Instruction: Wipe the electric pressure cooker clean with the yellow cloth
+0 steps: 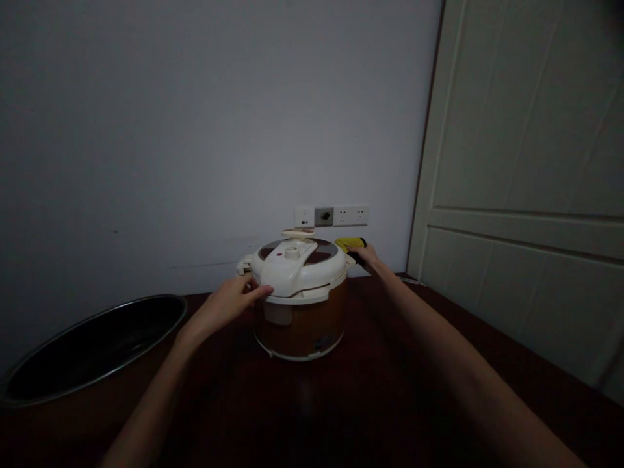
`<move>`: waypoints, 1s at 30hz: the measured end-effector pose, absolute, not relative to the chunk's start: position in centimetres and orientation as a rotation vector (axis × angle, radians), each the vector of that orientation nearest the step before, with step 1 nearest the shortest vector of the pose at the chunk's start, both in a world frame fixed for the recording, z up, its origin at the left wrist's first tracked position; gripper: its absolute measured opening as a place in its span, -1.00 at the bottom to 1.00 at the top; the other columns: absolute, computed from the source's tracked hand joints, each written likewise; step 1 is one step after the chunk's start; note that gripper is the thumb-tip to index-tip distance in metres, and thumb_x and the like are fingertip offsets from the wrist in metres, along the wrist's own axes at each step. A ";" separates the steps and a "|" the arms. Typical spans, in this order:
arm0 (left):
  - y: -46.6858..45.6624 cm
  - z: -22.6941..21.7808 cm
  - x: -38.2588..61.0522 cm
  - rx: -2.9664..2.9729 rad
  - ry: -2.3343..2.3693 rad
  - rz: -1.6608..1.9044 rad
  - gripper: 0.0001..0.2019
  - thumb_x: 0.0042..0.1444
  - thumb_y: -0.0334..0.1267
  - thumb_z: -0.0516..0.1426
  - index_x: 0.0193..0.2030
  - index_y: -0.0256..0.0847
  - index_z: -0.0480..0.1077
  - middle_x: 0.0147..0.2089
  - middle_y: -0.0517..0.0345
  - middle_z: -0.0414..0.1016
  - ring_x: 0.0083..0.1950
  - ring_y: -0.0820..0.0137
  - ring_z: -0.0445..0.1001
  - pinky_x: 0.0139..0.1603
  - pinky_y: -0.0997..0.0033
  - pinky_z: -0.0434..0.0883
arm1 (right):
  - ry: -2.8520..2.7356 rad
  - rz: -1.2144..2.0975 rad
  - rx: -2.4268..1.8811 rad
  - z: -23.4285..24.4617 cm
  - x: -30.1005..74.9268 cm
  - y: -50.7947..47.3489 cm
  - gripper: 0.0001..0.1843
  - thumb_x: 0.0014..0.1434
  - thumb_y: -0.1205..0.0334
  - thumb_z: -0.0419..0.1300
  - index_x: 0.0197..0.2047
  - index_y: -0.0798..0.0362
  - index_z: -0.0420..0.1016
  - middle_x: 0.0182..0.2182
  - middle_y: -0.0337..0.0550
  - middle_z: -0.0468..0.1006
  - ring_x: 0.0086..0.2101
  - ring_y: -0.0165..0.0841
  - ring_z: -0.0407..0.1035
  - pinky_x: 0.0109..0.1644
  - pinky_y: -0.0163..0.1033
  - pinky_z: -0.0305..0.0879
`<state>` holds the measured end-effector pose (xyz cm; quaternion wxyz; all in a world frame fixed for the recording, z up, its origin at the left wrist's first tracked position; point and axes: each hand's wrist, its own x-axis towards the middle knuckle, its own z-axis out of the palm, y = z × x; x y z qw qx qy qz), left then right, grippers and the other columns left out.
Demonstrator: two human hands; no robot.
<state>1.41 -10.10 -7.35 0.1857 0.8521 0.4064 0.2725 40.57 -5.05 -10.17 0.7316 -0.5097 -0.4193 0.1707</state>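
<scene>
A white-topped electric pressure cooker [299, 328] with a brown body stands upright on the dark red table. Its white lid [316, 276] is on, with a knob handle and a valve on top. At the lid's left front edge, my left hand [238, 296] grips the cooker, thumb stretched along the front and fingers partly hidden behind the rim. My right hand [364, 255] is closed around a yellow and black cloth [350, 244] beside the cooker's right rear side. Some of those fingers are out of sight.
A large dark inner pot [178, 307] with a metal rim sits at the left. White wall sockets [351, 216] are behind the cooker on the pale wall [195, 130]. A panelled white door [526, 182] borders the dark red table [390, 364] on the right.
</scene>
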 end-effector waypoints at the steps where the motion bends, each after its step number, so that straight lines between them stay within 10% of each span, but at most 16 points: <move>1: -10.3 -7.2 1.5 2.415 1.131 0.764 -0.56 0.05 0.18 0.06 -0.39 -0.22 0.41 -0.41 0.06 0.52 -0.37 0.31 0.44 -0.33 0.40 0.25 | -0.928 0.438 -1.115 -9.9 40.4 -4.8 -0.82 -0.19 0.47 0.28 -0.40 0.21 0.49 -0.43 0.01 0.61 -0.42 -0.24 0.48 -0.29 -0.14 0.45; 30: -11.0 -7.1 1.8 2.356 1.027 0.818 -0.58 0.02 0.09 0.10 -0.63 -0.21 0.40 -0.68 0.17 0.38 -0.60 0.45 0.28 -0.53 0.47 0.09 | -0.787 0.015 -1.030 -17.6 28.5 -14.9 -0.49 0.01 0.00 0.19 -0.08 0.22 0.45 -0.10 0.14 0.55 -0.12 -0.14 0.43 0.04 -0.04 0.33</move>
